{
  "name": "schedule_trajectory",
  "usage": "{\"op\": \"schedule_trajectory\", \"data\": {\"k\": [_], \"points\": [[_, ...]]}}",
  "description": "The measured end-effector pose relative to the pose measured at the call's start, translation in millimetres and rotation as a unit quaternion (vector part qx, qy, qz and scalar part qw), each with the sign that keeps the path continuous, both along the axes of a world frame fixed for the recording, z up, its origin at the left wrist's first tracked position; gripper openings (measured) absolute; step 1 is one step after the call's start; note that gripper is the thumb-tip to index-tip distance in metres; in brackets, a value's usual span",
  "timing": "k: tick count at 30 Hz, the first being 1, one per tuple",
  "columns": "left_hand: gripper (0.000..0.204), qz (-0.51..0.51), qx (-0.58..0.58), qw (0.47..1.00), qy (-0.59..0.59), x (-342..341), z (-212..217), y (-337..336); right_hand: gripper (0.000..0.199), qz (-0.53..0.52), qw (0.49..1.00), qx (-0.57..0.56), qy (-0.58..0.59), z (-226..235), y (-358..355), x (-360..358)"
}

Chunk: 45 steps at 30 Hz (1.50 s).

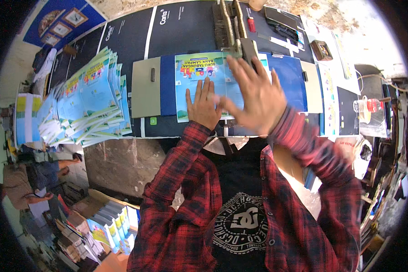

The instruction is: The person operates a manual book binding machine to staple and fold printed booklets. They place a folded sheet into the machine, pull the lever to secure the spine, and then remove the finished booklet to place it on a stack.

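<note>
An opened-out light-blue printed booklet (185, 88) lies in front of me on a blue board with grey ends (146, 93). My left hand (205, 108) rests flat on the booklet's left half, fingers stretched out. Over its right half is my right hand (258, 97), fingers spread and partly blurred, with nothing visible in it; I cannot tell whether it touches the paper. Just beyond my right fingertips stands a stapler-like device with a long metal arm (231, 27) and a dark grey front part (249, 51). My right hand hides part of the booklet.
To the left, a fanned pile of similar booklets (88, 93) covers the table's end. At the back right lie a red lighter (251, 24), a black case (281, 20) and a small brown box (321, 50). A plastic bottle (369, 105) is at far right. Boxed booklets (111, 226) stand lower left, near another person (29, 181).
</note>
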<state>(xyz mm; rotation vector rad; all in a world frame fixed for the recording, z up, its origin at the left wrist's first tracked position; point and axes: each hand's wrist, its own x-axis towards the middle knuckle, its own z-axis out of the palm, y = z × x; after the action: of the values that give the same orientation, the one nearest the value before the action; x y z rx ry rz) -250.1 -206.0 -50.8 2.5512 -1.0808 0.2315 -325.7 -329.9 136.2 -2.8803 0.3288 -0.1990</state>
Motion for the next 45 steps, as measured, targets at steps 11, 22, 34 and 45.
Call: {"op": "schedule_trajectory", "data": {"k": [11,22,34,45], "points": [[0.058,0.005,-0.024,1.0,0.017,-2,3,2,0.079,0.024,0.97,0.227,-0.086,8,-6,-9],[0.059,-0.003,-0.052,0.999,0.002,1,2,5,0.071,-0.33,0.844,0.377,-0.189,-183,-146,-59],[0.057,0.014,-0.047,0.999,0.005,25,3,44,0.061,-0.279,0.788,0.538,-0.103,-192,-119,-35],[0.057,0.019,-0.036,0.999,0.017,37,5,63,0.071,-0.205,0.828,0.516,-0.076,-149,-102,-24]]}}
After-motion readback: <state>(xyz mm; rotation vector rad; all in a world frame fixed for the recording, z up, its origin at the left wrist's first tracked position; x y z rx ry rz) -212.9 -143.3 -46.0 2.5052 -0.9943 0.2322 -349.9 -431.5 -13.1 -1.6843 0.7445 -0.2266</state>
